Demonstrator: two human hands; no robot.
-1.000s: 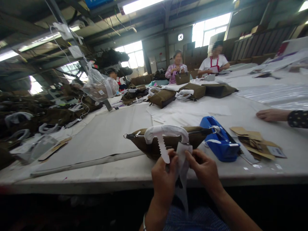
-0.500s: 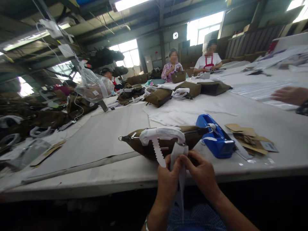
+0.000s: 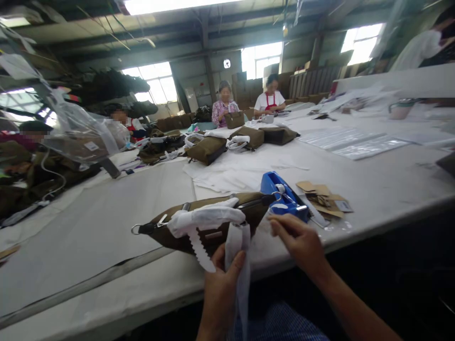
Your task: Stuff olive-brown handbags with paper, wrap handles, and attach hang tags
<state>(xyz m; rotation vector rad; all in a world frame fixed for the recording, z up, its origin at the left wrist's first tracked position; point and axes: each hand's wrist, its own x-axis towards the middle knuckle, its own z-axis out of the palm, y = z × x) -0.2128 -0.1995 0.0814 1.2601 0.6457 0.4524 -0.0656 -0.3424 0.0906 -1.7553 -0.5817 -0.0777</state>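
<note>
An olive-brown zippered handbag (image 3: 209, 241) lies on its side at the table's front edge, with a metal ring at its left end. White paper is wrapped round its handle (image 3: 202, 215), and a zigzag-edged white strip (image 3: 201, 248) hangs from the handle's left part. My left hand (image 3: 223, 279) is closed, pinching a long white paper strip (image 3: 237, 246) below the handle's right end. My right hand (image 3: 298, 241) is apart from the bag, thumb and fingers pinched together. It is just in front of a blue tape dispenser (image 3: 284, 194); anything between its fingertips is too small to make out.
Brown cardboard tags (image 3: 323, 199) lie right of the dispenser. Behind are white paper sheets (image 3: 231, 173), other olive bags (image 3: 208, 149) and clear plastic sleeves (image 3: 362, 144). A metal post (image 3: 110, 168) stands at left. Several people sit across the table.
My right hand has left the paper strip and moved right, beside the tape dispenser. My left hand still holds the strip. The view has turned right, and another person's hand at far right is out of view.
</note>
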